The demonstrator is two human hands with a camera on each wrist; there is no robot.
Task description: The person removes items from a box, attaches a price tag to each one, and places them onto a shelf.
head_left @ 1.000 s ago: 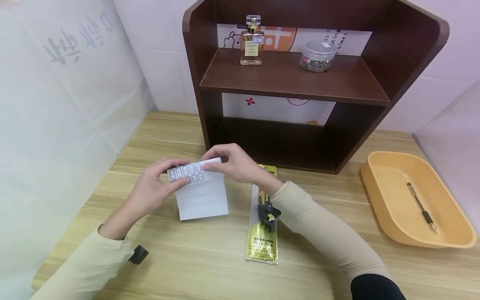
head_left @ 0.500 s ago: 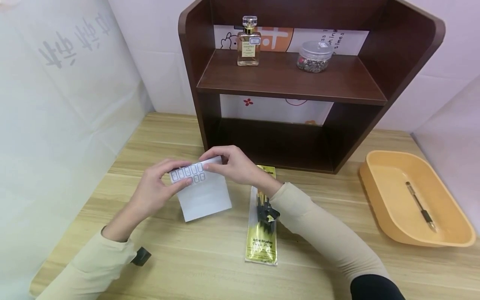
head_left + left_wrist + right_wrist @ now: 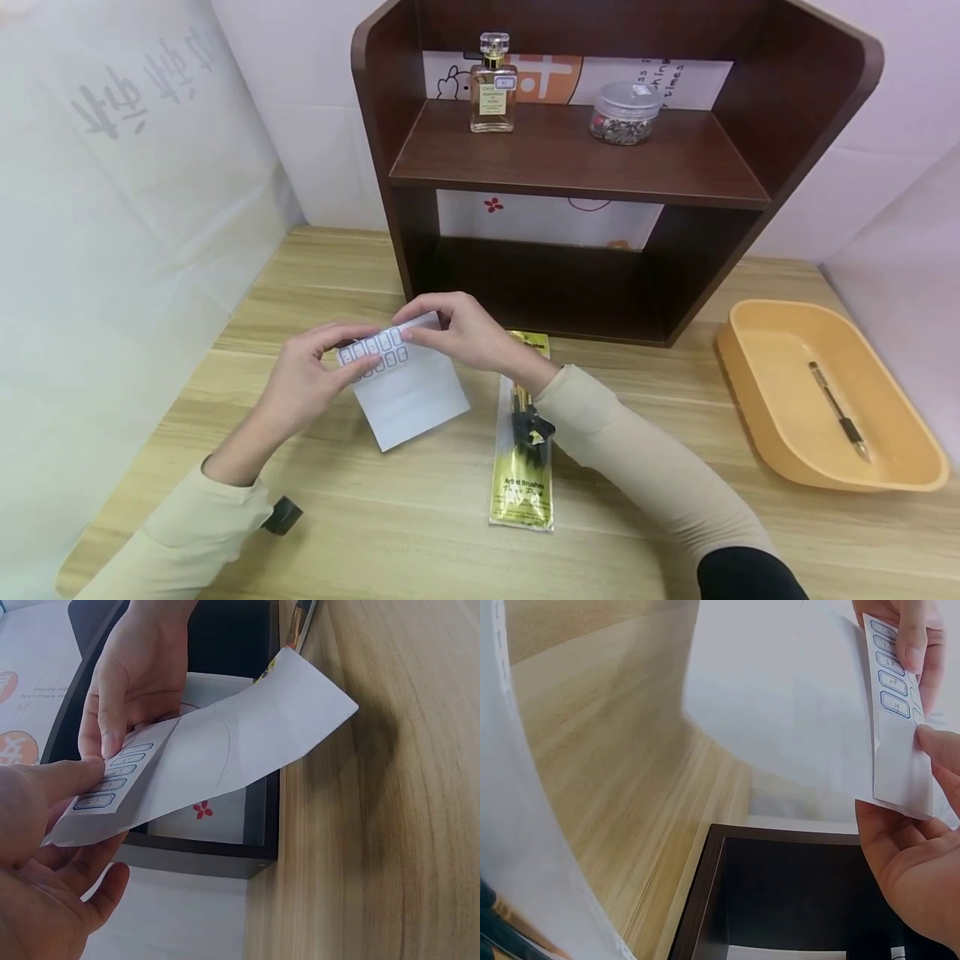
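Note:
Both hands hold a white sticker sheet (image 3: 416, 392) above the table, in front of the shelf's left side. Small blue-framed labels (image 3: 395, 358) run in two rows along its upper part, which looks folded over in the left wrist view. My left hand (image 3: 303, 375) pinches the sheet's left end, thumb on the labels. My right hand (image 3: 465, 333) pinches the upper right corner, thumb by the end label and fingers behind. In the right wrist view the labels (image 3: 892, 681) show beside both thumbs. Beneath the right forearm lies a pack of artist brushes (image 3: 522, 492).
A dark brown shelf (image 3: 577, 171) stands at the back, bearing a perfume bottle (image 3: 492, 96) and a lidded clear jar (image 3: 626, 117). On the right, a yellow tray (image 3: 757, 400) contains a pen (image 3: 840, 410). White sheeting (image 3: 142, 250) hangs on the left.
The sheet's lower edge has swung a little to the right and its tilt has changed. Both hands keep their pinch on it. The head view has shifted slightly.

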